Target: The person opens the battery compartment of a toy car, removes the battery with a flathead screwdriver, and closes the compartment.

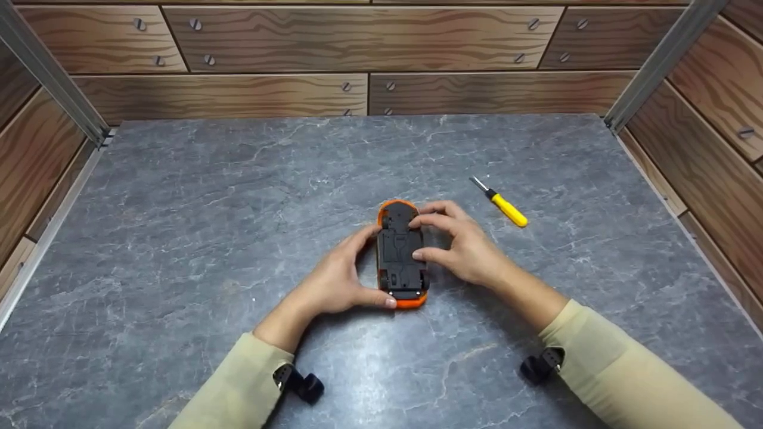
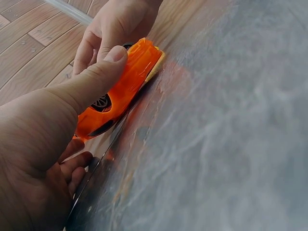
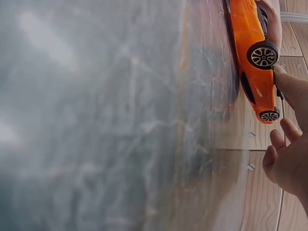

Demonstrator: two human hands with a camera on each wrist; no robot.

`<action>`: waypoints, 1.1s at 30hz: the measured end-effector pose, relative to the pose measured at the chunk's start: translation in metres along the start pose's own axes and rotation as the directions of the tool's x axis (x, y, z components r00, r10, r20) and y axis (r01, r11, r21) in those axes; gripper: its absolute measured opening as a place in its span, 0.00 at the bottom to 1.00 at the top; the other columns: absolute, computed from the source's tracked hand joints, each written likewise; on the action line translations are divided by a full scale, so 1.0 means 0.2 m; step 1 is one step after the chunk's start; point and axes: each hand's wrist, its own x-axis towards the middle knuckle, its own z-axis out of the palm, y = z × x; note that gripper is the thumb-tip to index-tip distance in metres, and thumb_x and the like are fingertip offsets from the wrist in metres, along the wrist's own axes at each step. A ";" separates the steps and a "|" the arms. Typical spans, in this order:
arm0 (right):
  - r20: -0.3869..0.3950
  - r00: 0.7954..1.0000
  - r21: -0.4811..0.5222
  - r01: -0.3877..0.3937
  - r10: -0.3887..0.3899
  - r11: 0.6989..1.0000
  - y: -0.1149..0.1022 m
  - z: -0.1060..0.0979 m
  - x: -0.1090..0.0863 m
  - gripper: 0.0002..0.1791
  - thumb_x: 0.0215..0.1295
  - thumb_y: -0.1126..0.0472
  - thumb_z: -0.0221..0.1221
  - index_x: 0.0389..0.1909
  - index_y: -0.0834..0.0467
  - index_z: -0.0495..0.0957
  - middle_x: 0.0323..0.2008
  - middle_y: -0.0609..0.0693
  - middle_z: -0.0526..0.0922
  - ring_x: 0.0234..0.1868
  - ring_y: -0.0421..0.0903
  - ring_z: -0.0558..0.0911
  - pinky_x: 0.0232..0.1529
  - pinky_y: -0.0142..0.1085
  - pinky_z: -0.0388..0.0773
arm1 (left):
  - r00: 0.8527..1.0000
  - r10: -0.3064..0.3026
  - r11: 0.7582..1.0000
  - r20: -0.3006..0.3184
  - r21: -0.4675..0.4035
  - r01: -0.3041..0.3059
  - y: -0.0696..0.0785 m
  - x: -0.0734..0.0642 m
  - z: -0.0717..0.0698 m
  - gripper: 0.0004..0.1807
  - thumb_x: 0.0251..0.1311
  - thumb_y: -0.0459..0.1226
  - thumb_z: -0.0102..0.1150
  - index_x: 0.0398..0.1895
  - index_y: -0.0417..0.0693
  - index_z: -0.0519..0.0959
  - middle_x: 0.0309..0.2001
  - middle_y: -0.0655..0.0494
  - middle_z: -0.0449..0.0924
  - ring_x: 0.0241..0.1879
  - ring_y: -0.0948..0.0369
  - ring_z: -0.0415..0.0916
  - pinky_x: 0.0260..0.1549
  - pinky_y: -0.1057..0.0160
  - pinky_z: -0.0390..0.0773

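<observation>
1. Head view, nearest us: a cream fabric sleeve [image 1: 229, 387] enters at 7 o'clock, its cream fabric twin [image 1: 620, 369] at 5.
2. We see the left hand [image 1: 334, 280], thumb and index spread wide, holding a glossy orange toy car with a black underside [image 1: 395, 245] by its near end and left side.
3. That car lies wheels up, just off centre toward 5 o'clock. If pressed off-centre, we judge, its roof could rock or skid.
4. At its 3 o'clock, the right hand [image 1: 468, 247] rests bent thumb and index on the underside, moderately parted; whether they pinch, we cannot tell. Uneven fingertip pressure could twist the car loose.
5. Farther, toward 2 o'clock, lies a yellow-handled metal screwdriver [image 1: 506, 210]; a stray knuckle might roll it.
</observation>
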 end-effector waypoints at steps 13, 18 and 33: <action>0.002 0.998 -0.061 0.055 -0.055 0.997 -0.02 -0.02 -0.01 0.25 0.60 0.58 0.78 0.58 0.51 0.85 0.50 0.47 0.85 0.54 0.49 0.79 0.54 0.53 0.77 | 1.000 0.006 1.000 0.006 0.011 -0.006 -0.01 0.00 0.00 0.72 0.34 0.60 0.89 0.85 0.58 0.57 0.79 0.51 0.64 0.77 0.54 0.60 0.78 0.50 0.58; 0.031 0.999 -0.035 0.027 -0.025 0.999 -0.02 -0.04 0.00 0.22 0.65 0.59 0.75 0.59 0.51 0.85 0.47 0.47 0.87 0.50 0.49 0.80 0.49 0.53 0.77 | 1.000 -0.003 1.000 0.008 0.014 0.003 -0.01 0.00 0.00 0.72 0.33 0.60 0.89 0.85 0.59 0.57 0.79 0.51 0.64 0.77 0.54 0.60 0.78 0.50 0.58; 0.137 0.990 0.011 0.016 -0.017 1.000 -0.04 -0.09 0.04 0.18 0.72 0.64 0.68 0.61 0.53 0.84 0.40 0.45 0.87 0.43 0.45 0.81 0.47 0.47 0.77 | 1.000 0.011 1.000 0.002 0.009 -0.011 0.00 0.00 0.00 0.71 0.34 0.59 0.89 0.84 0.57 0.58 0.78 0.51 0.65 0.77 0.55 0.61 0.77 0.51 0.58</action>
